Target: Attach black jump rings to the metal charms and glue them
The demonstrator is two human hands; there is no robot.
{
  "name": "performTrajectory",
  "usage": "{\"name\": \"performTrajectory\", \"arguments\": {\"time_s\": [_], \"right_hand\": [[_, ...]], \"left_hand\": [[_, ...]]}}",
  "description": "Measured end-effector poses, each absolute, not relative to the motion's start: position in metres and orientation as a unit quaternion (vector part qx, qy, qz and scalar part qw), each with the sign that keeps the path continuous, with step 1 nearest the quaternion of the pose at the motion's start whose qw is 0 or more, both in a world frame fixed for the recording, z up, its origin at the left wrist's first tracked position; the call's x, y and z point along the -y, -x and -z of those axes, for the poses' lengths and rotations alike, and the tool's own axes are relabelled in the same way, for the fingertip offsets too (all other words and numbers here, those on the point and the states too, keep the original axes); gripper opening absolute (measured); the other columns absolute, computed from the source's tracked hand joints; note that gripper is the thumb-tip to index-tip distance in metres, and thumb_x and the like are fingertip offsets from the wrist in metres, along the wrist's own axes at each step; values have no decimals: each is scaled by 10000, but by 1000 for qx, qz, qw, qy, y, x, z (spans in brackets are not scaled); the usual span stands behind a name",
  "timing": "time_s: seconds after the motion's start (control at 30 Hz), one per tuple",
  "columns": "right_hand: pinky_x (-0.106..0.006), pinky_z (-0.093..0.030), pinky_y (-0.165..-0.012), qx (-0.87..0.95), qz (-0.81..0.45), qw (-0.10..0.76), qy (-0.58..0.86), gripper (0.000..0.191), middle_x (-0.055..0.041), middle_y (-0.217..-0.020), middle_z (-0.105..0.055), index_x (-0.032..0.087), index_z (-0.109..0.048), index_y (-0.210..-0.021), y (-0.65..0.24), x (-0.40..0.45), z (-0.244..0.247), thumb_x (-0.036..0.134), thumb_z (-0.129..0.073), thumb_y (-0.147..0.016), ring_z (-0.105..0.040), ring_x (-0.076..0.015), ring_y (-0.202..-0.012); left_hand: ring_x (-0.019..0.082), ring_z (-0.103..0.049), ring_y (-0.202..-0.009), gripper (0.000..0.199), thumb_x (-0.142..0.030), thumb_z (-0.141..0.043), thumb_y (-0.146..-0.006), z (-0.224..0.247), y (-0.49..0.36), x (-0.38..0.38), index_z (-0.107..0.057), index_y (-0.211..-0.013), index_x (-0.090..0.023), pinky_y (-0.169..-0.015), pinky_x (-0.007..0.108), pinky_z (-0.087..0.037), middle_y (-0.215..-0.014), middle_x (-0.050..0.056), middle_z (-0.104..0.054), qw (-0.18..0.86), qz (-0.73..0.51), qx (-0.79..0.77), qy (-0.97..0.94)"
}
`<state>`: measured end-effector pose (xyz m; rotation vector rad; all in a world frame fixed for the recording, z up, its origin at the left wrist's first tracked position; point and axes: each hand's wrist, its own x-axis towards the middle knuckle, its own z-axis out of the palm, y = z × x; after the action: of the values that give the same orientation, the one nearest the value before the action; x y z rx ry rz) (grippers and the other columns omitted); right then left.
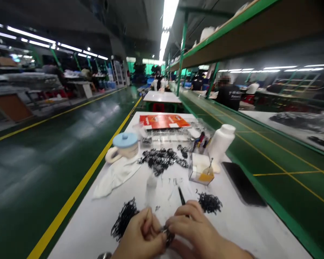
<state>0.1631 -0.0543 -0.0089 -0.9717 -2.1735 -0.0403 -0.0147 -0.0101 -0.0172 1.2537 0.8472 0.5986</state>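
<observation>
Both of my hands meet low in the middle of the view, above the white table. My left hand (144, 233) is closed, its fingertips pinching one side of a small dark piece (167, 235). From the right, my right hand (193, 228) grips the same piece, and a thin black-handled tool (181, 196) sticks up out of its fingers. Piles of small black parts lie on either side: one pile (125, 217) beside my left hand, another (210, 202) beyond my right hand. A larger heap of dark parts (162, 160) lies farther back.
The white table (81, 223) also holds a mug with blue lid (125, 144), a white cloth (116, 178), a small blurred bottle (151, 187), a small box (201, 169), a white bottle (223, 140), a phone (243, 184) and an orange-red packet (164, 121). People sit farther off.
</observation>
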Motion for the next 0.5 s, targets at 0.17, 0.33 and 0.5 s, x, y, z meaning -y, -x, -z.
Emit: {"name": "performTrajectory", "arguments": {"time_s": [0.17, 0.33, 0.5], "right_hand": [[-358, -320, -861, 844, -5, 369, 389, 246, -22, -1016, -665, 154, -523, -1027, -167, 62, 11, 103, -606, -801, -524, -151, -905], [-383, -351, -812, 852, 16, 359, 381, 311, -61, -1003, -664, 140, -499, -1061, -168, 62, 12, 53, -609, -783, -531, -173, -880], [-365, -400, -763, 856, 8, 327, 401, 316, -61, -986, -654, 175, -502, -1062, -174, 59, 1, 59, -609, -789, -547, -165, -844]], "left_hand": [[87, -525, -500, 433, -124, -683, -640, 12, 15, 11, -258, -612, -199, -475, 204, -312, -610, -64, -490, 719, -265, -378, -519], [96, -550, -528, 431, -107, -678, -658, 9, 14, 12, -259, -618, -197, -496, 215, -361, -625, -60, -497, 728, -289, -358, -508], [109, -613, -611, 411, -141, -674, -740, 9, 16, 15, -281, -628, -184, -580, 235, -462, -653, -41, -545, 750, -309, -311, -496]]}}
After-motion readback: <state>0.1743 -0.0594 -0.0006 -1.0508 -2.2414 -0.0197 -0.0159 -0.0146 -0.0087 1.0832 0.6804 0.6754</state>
